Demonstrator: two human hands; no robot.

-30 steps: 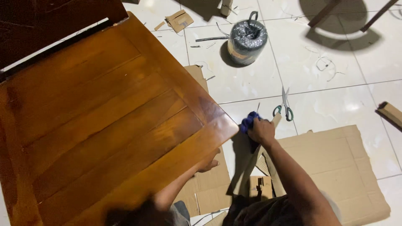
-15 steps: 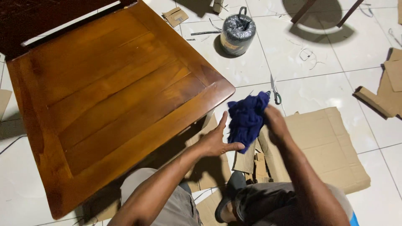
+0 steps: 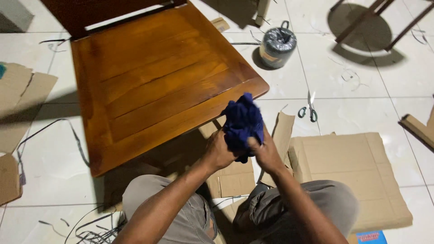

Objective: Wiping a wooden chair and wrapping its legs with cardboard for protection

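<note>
Both hands, the left hand and right hand, are clutching a bunched dark blue cloth just near of the wooden chair seat, scissors lying right

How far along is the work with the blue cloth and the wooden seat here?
Looks done: the blue cloth is up off the floor. In hand: the left hand and right hand both grip it, bunched, beside the front corner of the wooden seat. Left: the cloth is not yet on the wood. How clean the seat is cannot be told.
</note>
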